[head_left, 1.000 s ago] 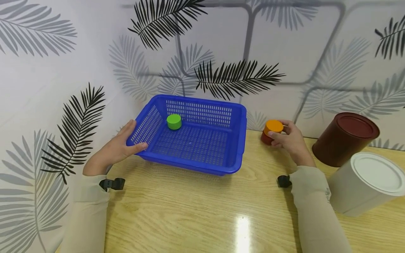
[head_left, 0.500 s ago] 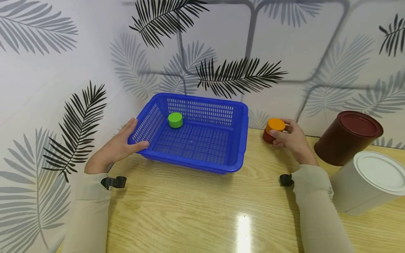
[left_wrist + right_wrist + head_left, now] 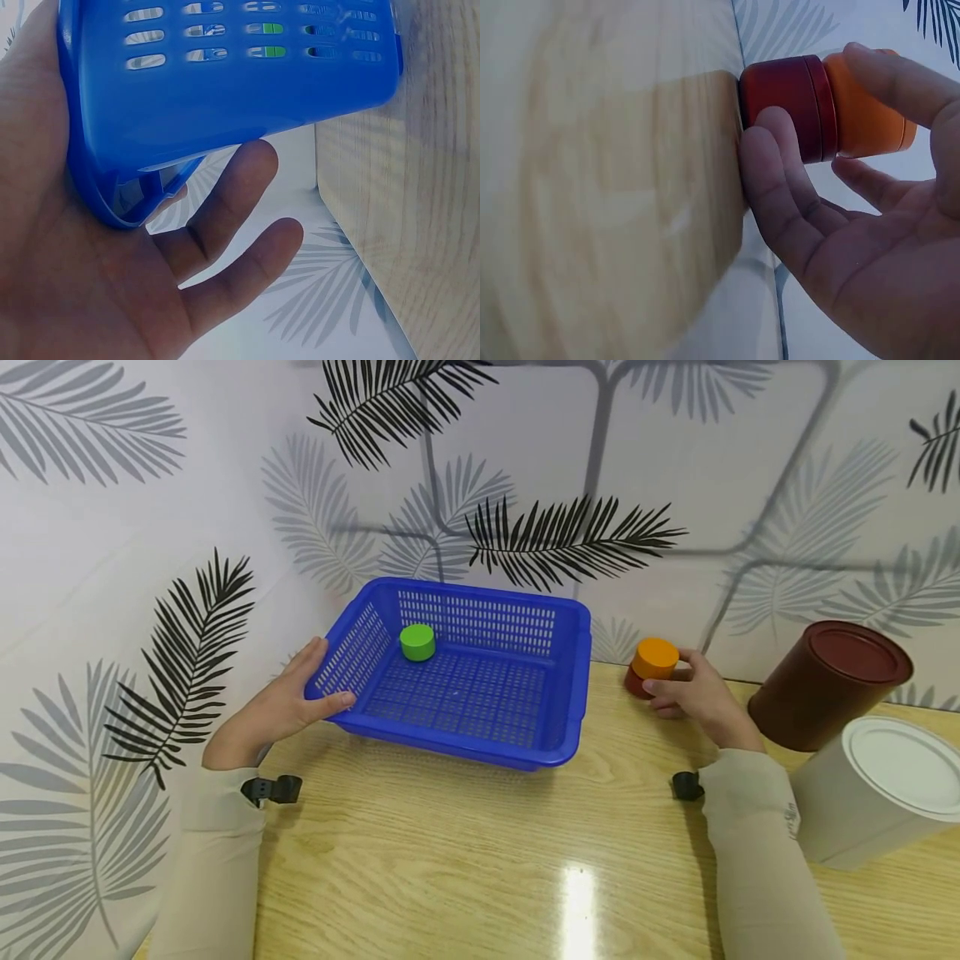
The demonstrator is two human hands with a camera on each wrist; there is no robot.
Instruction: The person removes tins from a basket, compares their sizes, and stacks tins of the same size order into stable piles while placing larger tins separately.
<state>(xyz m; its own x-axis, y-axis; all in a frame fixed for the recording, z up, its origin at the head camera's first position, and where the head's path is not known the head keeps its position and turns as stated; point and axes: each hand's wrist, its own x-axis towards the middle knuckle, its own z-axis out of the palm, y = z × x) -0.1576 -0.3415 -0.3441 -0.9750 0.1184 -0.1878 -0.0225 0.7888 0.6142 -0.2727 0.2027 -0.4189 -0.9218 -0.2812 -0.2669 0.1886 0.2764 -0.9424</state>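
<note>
In the head view my left hand (image 3: 277, 706) holds the left front corner of a blue plastic basket (image 3: 450, 743), thumb over the rim and fingers along the outside. A small green round container (image 3: 417, 643) sits inside at the back left. To the basket's right, a small orange round container (image 3: 657, 657) stands on a red one (image 3: 634, 684). Around this pair my right hand (image 3: 701, 697) has its thumb in front and its fingers behind, loosely spread. The right wrist view shows fingers beside both the orange container (image 3: 870, 112) and the red container (image 3: 784, 101).
A dark brown lidded can (image 3: 817, 693) stands at the right, close to my right forearm. In front of it is a larger white lidded can (image 3: 870, 802). Leaf-patterned wall covering (image 3: 540, 460) rises behind the wooden table (image 3: 450, 860).
My right thumb has slid down from the orange container, and the hand has eased slightly right. The orange container stays on the red one. My left hand keeps its place on the basket.
</note>
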